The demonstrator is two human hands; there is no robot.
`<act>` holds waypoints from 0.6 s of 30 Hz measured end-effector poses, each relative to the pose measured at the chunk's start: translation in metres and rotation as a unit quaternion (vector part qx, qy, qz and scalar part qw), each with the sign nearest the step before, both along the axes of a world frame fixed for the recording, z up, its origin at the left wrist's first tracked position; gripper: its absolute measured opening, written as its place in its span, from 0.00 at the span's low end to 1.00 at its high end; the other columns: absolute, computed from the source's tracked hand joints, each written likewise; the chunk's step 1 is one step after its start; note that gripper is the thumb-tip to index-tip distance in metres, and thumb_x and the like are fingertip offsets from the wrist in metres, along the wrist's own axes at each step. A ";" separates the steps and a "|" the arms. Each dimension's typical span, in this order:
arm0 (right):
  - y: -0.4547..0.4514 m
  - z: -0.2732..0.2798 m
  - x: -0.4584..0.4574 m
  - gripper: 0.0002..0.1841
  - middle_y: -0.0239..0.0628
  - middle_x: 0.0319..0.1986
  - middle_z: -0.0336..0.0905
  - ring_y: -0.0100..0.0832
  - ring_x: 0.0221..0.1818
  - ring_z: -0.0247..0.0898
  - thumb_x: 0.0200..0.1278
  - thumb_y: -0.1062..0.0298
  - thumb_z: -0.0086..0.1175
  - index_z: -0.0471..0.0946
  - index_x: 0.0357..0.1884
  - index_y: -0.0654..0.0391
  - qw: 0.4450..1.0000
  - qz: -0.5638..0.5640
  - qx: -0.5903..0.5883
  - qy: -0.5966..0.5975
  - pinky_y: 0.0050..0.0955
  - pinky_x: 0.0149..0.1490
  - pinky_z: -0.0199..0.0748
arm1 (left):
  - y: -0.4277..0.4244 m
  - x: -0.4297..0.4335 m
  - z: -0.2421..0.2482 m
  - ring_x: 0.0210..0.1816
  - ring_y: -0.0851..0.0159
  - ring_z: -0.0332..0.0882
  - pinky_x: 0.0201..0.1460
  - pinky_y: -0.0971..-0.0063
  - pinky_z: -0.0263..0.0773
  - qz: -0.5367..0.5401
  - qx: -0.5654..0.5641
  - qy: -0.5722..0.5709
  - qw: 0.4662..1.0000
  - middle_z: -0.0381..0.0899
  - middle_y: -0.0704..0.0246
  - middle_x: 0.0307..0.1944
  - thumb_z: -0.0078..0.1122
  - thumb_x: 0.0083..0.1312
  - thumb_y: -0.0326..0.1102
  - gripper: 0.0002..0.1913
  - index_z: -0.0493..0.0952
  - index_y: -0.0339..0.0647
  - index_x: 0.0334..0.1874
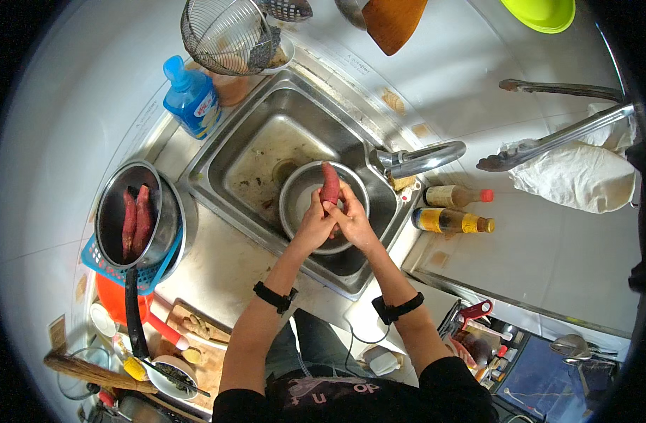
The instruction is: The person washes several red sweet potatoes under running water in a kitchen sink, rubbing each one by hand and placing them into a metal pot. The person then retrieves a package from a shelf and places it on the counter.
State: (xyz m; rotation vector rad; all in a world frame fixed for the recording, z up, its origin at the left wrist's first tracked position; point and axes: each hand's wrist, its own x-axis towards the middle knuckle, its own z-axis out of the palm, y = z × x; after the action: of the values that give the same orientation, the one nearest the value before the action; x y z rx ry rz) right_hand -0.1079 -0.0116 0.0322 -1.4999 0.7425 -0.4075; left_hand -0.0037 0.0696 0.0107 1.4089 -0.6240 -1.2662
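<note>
Both my hands grip one red-skinned sweet potato (331, 182) above a round metal bowl (288, 203). My left hand (315, 222) holds its left side, and my right hand (352, 219) wraps it from the right with the thumb across its lower end. The bowl sits in a stainless steel sink (233, 164), under and around my hands, which hide part of its inside. At the left, two more sweet potatoes (136, 222) lie in a dark pan (109, 211) with a black handle, which rests on a blue plastic basket (93, 259).
A chrome faucet (429, 158) reaches over the sink's right side, with two bottles (452, 219) beyond it. A blue soap pump bottle (192, 100) stands at the back left. Below the pan are a cutting board (217, 333) with ginger and a white bowl (169, 391).
</note>
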 end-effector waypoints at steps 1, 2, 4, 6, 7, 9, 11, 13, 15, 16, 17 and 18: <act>0.001 0.003 0.003 0.28 0.39 0.54 0.73 0.33 0.54 0.70 0.71 0.62 0.55 0.63 0.69 0.58 0.993 0.009 -0.116 0.011 0.32 0.58 0.68 | 0.000 -0.001 0.001 0.48 0.48 0.80 0.45 0.56 0.77 0.010 -0.026 -0.104 0.994 0.77 0.50 0.45 0.56 0.69 0.31 0.26 0.56 0.36 0.64; 0.000 0.007 0.002 0.26 0.42 0.52 0.75 0.36 0.51 0.72 0.71 0.60 0.54 0.64 0.66 0.59 0.979 0.000 -0.196 0.050 0.34 0.56 0.70 | 0.001 -0.001 0.003 0.47 0.43 0.80 0.46 0.53 0.75 0.019 -0.051 -0.207 0.977 0.77 0.47 0.44 0.56 0.69 0.31 0.25 0.56 0.34 0.63; -0.003 0.009 0.006 0.23 0.46 0.46 0.78 0.41 0.45 0.76 0.72 0.57 0.54 0.68 0.60 0.61 0.926 -0.025 -0.358 0.118 0.37 0.51 0.72 | 0.004 -0.002 0.009 0.48 0.36 0.77 0.50 0.50 0.72 0.009 -0.028 -0.212 0.977 0.75 0.41 0.45 0.56 0.68 0.30 0.24 0.56 0.31 0.60; -0.008 0.005 0.012 0.22 0.48 0.38 0.79 0.45 0.37 0.76 0.72 0.53 0.52 0.70 0.55 0.63 0.941 -0.108 -0.266 0.180 0.39 0.44 0.72 | 0.005 -0.010 0.017 0.48 0.33 0.75 0.51 0.47 0.71 -0.003 -0.006 -0.239 0.971 0.74 0.38 0.47 0.58 0.66 0.30 0.24 0.57 0.28 0.57; -0.011 0.001 0.015 0.23 0.49 0.33 0.80 0.47 0.34 0.76 0.72 0.52 0.52 0.71 0.53 0.64 0.943 -0.153 -0.211 0.208 0.39 0.41 0.72 | 0.006 -0.017 0.022 0.49 0.34 0.76 0.50 0.47 0.72 -0.021 0.000 -0.257 0.966 0.74 0.38 0.47 0.59 0.65 0.29 0.24 0.57 0.27 0.56; -0.021 -0.007 0.020 0.23 0.34 0.22 0.75 0.32 0.24 0.69 0.73 0.45 0.51 0.73 0.38 0.60 0.958 -0.180 -0.152 0.164 0.33 0.31 0.67 | 0.005 -0.017 0.026 0.46 0.35 0.77 0.48 0.47 0.73 -0.030 0.038 -0.279 0.959 0.74 0.39 0.46 0.61 0.62 0.28 0.25 0.57 0.28 0.55; -0.028 -0.013 0.018 0.23 0.30 0.21 0.73 0.28 0.23 0.66 0.72 0.44 0.51 0.73 0.38 0.59 0.956 -0.215 -0.003 0.201 0.31 0.30 0.66 | 0.006 -0.018 0.027 0.45 0.36 0.78 0.47 0.48 0.74 -0.063 0.076 -0.313 0.945 0.74 0.40 0.45 0.61 0.62 0.28 0.25 0.58 0.28 0.54; -0.021 -0.020 0.017 0.22 0.27 0.26 0.71 0.23 0.28 0.65 0.72 0.44 0.51 0.73 0.39 0.57 0.968 -0.206 0.052 0.131 0.28 0.34 0.67 | 0.005 -0.014 0.025 0.42 0.36 0.79 0.45 0.47 0.75 -0.061 0.078 -0.324 0.941 0.74 0.42 0.44 0.61 0.62 0.28 0.23 0.59 0.32 0.53; -0.005 -0.028 0.019 0.20 0.29 0.30 0.72 0.23 0.33 0.67 0.73 0.47 0.52 0.71 0.44 0.58 0.976 -0.202 0.014 0.077 0.26 0.39 0.68 | 0.003 -0.009 0.022 0.42 0.35 0.78 0.44 0.47 0.75 -0.051 0.109 -0.320 0.940 0.74 0.42 0.43 0.60 0.63 0.28 0.22 0.59 0.34 0.53; 0.011 -0.037 0.024 0.19 0.33 0.38 0.72 0.23 0.40 0.67 0.74 0.55 0.52 0.66 0.53 0.59 0.981 -0.190 -0.042 -0.004 0.25 0.47 0.69 | 0.003 -0.007 0.021 0.42 0.35 0.79 0.45 0.46 0.75 -0.036 0.107 -0.308 0.945 0.74 0.43 0.44 0.59 0.64 0.29 0.21 0.59 0.36 0.54; 0.019 -0.041 0.023 0.21 0.34 0.43 0.71 0.23 0.44 0.66 0.74 0.62 0.52 0.60 0.61 0.59 0.986 -0.168 -0.019 -0.012 0.25 0.52 0.69 | 0.005 -0.008 0.020 0.43 0.34 0.78 0.45 0.45 0.74 -0.037 0.106 -0.303 0.946 0.76 0.41 0.43 0.58 0.64 0.29 0.22 0.58 0.35 0.56; 0.019 -0.046 0.023 0.21 0.34 0.40 0.72 0.24 0.42 0.68 0.73 0.60 0.52 0.63 0.60 0.60 0.983 -0.179 -0.040 0.002 0.25 0.50 0.70 | 0.006 -0.009 0.020 0.44 0.34 0.78 0.46 0.44 0.73 -0.036 0.105 -0.298 0.948 0.78 0.40 0.42 0.57 0.65 0.28 0.24 0.57 0.33 0.58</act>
State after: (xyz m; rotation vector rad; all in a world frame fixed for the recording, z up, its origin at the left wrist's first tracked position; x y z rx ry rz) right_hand -0.0852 0.0071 -0.0137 -1.4426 1.0141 -0.7131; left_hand -0.0129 0.0759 0.0308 1.9881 -0.9730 -0.9710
